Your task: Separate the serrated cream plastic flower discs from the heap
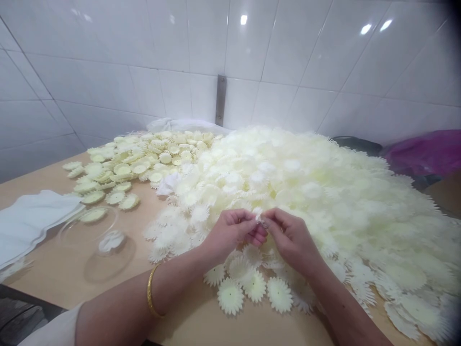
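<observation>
My left hand (233, 231) and my right hand (291, 238) meet over the front of a large heap of pale cream, flower-shaped cutouts with toothed edges (288, 178). Between the fingertips of both hands is a small white piece (258, 212); its exact kind is too small and partly covered to make out. Both hands are closed in a pinch, thumbs against fingers, with the left hand's lower fingers curled. Below them, several loose flower cutouts (230, 295) lie flat on the table, each with a tiny dark dot at its centre.
Thicker, yellowish flower discs (144, 166) are piled at the back left of the wooden table (162, 293). A clear round dish (88, 269) with a white wad (111, 241) sits at left, near white sheets (36, 216). A tiled wall (173, 43) stands behind; purple plastic (425, 151) lies at right.
</observation>
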The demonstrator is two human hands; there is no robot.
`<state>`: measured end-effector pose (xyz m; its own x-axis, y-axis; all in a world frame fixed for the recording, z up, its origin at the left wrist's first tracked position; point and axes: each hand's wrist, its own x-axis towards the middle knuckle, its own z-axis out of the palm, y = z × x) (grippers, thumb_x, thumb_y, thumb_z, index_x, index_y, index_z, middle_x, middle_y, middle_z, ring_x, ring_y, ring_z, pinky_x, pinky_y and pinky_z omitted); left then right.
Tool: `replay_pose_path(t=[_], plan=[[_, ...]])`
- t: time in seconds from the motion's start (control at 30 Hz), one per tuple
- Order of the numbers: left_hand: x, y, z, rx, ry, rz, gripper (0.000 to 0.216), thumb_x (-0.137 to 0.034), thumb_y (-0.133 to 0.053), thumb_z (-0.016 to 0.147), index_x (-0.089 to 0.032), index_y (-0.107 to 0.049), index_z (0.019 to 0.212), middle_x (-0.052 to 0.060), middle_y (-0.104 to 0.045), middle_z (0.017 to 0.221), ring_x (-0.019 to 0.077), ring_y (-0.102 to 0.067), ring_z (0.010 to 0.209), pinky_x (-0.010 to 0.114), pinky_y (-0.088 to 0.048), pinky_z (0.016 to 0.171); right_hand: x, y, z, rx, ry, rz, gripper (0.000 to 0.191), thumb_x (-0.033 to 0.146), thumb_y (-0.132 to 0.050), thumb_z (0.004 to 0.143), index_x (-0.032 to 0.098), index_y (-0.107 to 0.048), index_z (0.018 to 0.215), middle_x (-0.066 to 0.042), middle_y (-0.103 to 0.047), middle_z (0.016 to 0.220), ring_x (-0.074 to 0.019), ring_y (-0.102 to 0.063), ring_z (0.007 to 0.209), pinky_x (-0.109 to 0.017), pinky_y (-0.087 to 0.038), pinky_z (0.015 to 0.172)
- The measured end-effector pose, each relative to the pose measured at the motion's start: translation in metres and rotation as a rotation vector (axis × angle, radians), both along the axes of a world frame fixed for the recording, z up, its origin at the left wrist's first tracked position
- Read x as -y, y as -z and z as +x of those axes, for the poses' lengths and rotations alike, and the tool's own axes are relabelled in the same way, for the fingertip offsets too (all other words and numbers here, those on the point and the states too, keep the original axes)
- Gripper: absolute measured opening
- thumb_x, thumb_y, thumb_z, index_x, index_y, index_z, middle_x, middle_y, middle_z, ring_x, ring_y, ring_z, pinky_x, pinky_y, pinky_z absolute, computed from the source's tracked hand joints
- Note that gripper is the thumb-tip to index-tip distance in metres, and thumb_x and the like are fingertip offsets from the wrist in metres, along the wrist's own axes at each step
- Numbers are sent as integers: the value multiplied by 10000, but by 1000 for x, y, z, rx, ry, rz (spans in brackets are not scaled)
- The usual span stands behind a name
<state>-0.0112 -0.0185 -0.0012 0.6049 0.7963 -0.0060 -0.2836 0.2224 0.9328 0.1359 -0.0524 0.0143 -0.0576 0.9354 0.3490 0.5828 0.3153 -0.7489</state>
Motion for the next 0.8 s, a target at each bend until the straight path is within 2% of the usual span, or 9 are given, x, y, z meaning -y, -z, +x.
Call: replay_pose_path(t=[0.13, 0.3, 0.47, 0.57, 0.7, 0.8], plan=[[1, -1, 0, 18, 5, -19, 148, -241, -578, 763, -96, -600, 751, 70, -650, 707, 123, -616, 628, 279, -492, 646, 0, 1, 1, -45, -1, -32, 169, 244, -460, 816, 166, -552, 698, -5, -571, 612, -128, -515, 579, -237, -401, 549], [0, -1, 1, 2, -10, -33, 157, -253, -588, 753, -97, -590, 736, 71, -648, 694, 124, -613, 614, 278, -489, 635, 1, -1, 1, 1, -4, -7, 178, 234, -453, 824, 169, -563, 699, -8, -576, 621, -133, -526, 589, -241, -405, 553], [-1, -2, 1, -37, -32, -13, 225, -312, -549, 779, -97, -614, 763, 63, -634, 669, 125, -605, 611, 301, -491, 659, 2, -1, 2, 90, -77, 101, 158, 186, -449, 826, 173, -591, 760, -22, -591, 700, -131, -546, 637, -241, -422, 589], [-1, 0, 1, -72, -17, 22, 285, -377, -542, 776, -104, -623, 771, 69, -635, 707, 125, -603, 636, 304, -485, 671, 0, 4, 1, 204, -61, 182, 187, 139, -414, 826, 163, -568, 722, -29, -563, 673, -126, -525, 610, -235, -407, 562], [-1, 4, 2, -87, -27, 14, 203, -313, -612, 728, -111, -601, 741, 60, -633, 709, 121, -600, 633, 280, -477, 643, -2, 9, -1, 342, -3, 266, 200, 94, -379, 798, 163, -498, 654, -27, -509, 614, -131, -487, 570, -234, -368, 508], [-1, 6, 3, -83, -45, -2, 178, -283, -614, 725, -108, -586, 712, 55, -628, 681, 115, -593, 608, 271, -474, 626, -2, 10, -2, 310, 13, 265, 191, 95, -381, 800, 168, -487, 660, -16, -509, 603, -123, -481, 551, -227, -362, 500]])
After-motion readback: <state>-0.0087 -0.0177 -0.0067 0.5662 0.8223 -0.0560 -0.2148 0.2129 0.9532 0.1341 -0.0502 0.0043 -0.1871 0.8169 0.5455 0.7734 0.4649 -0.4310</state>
